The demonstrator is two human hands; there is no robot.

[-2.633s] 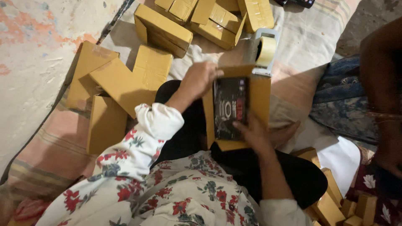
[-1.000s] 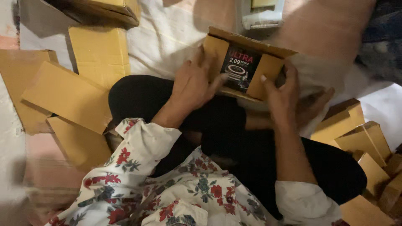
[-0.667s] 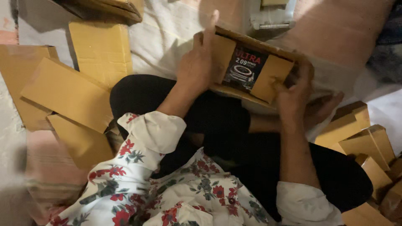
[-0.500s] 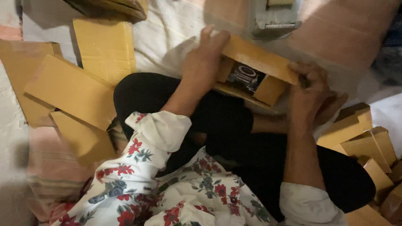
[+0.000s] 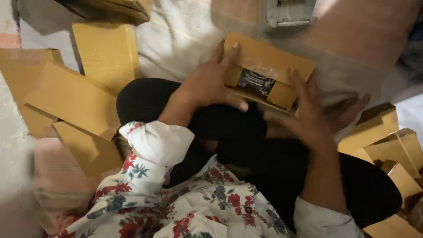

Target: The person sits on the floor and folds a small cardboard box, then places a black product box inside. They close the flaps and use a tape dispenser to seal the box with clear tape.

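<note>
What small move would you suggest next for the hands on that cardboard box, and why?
Probably press the upper flap down flat: the left hand and right hand hold the cardboard box, yet the dark item inside shows through a gap between the flaps.

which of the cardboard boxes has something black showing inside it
The box held between the left hand and right hand: a black item shows between its flaps. The other boxes show only plain cardboard.

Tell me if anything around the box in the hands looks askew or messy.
The cardboard box, held by the left hand and right hand, has flaps not fully shut: a dark item shows through the gap. The flat cartons at left lie crisscrossed, and the small boxes at right sit jumbled.
</note>
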